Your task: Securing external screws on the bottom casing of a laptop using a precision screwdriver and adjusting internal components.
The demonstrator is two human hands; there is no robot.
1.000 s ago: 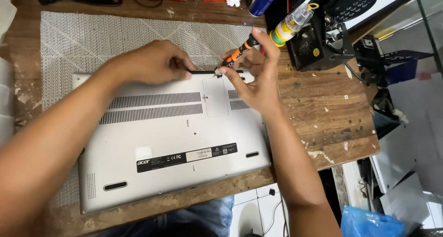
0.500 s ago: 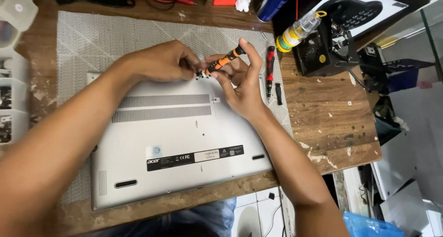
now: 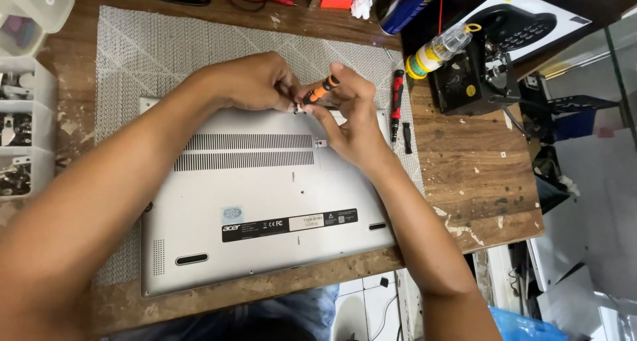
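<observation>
Wooden workbench [image 3: 478,175] with a grey patterned mat [image 3: 152,56] on it; silver laptop [image 3: 265,215] lies on the mat base-up, vent slots facing the camera, near edge overhanging the mat toward the person. Laptop looks like a stiff, thin metal or plastic shell, moderately heavy, smooth and likely slippery on the flat panel; best taken by the long side edges with both hands, not by the vent area, and the bottom panel would flex if pried at one corner only. Left hand [image 3: 249,82] is curled shut at the far edge of the base, fingertips pinched on something small that I can't make out, probably a bit or a screw. Right hand [image 3: 352,119] is closed around an orange-handled precision screwdriver [image 3: 320,89], holding it tilted with the tip pointing toward the left fingertips, just above the laptop's far edge. Screwdriver is light, rigid and thin; knurled grip near the tip end is the place for fingers, and the cap end takes the palm. Any loose screw here would be tiny and easy to drop. A red-and-black screwdriver [image 3: 397,99] lies on the mat just right of the hands. Parts trays [image 3: 23,135] sit at the left edge, small glue bottle [image 3: 434,49] and a blue spray can [image 3: 408,6] stand further back.
</observation>
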